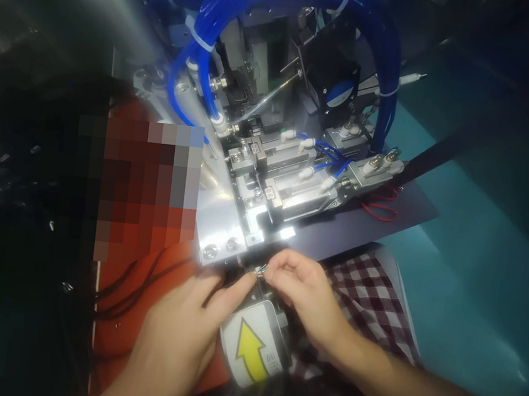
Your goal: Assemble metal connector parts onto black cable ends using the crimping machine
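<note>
So the right hand [300, 287] has thumb and fingertips pinched together by a tiny shiny metallic piece [260, 272], right at the front edge of the silvery metal machine [289, 185]. Left hand's [190, 316] thumb reaches the same piece, can't tell if it's gripping. White label with a yellow arrow [254, 342] sits just below.
</note>
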